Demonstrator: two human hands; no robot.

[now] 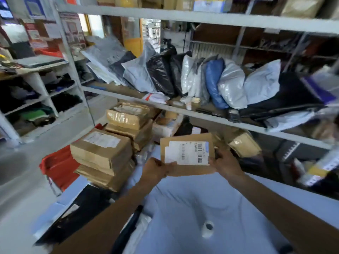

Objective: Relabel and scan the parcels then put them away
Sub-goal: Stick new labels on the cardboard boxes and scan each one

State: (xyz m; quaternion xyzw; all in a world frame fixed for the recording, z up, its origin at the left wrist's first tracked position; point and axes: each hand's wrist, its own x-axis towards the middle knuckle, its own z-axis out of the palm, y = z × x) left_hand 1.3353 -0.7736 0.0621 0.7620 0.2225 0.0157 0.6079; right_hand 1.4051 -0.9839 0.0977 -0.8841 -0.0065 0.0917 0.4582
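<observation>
A flat brown cardboard parcel (192, 170) is held in the air just below the middle of the view, its face turned up to the camera; a white printed barcode label (187, 153) covers most of that face; the left hand (156, 169) pinches the parcel's 7 o'clock corner, thumb on top at the label's edge, fingers curled beneath; the right hand (225, 165) grips the 3 o'clock edge, fingers wrapped behind the card; both hands are closed on it; at 9 o'clock of the parcel stand stacks of brown taped cardboard boxes (102, 153), and a red plastic crate (58, 167) lies further out the same way; at 12 o'clock a grey metal shelf (201, 115) carries a row of white, black and blue plastic mailer bags (231, 85); at 6 o'clock a small white roll (208, 229) sits on a pale blue sheet (174, 208)
</observation>
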